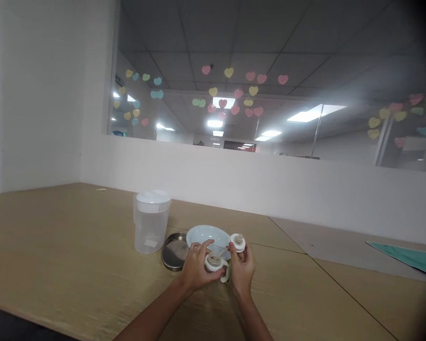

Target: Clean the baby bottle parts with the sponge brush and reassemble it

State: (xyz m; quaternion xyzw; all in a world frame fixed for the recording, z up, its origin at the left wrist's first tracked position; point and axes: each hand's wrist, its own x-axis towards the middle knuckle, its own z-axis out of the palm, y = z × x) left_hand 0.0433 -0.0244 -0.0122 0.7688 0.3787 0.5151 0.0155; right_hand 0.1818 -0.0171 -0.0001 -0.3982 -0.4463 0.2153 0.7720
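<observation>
The cup (213, 261) is in the left hand (195, 269), fingers wrapped round its white collar and thumb across the near side, with a pale neck facing up. Its white handle (225, 273) sticks out toward the right hand (243, 269). That right hand pinches the cap (238, 242), a white ring with a pale nub on top, held a little higher than the cup and just beside it. The two pieces are apart, so I judge the step in hand to be handling them separately; whether they are being parted or joined I can't tell from here. Either way, a move from this pose calls for a steady left grip to keep the cup from tipping, and a light, level pinch on the cap from the right.

Just beyond the hands is a pale blue bowl (203, 231). A round metal tray (173, 253) lies just left of the left hand, and past it a clear pitcher (151, 229) stands lidded. Far off to the right of both hands lies a green cloth (410, 258), and all of it shares one wooden worktop (74, 246).
</observation>
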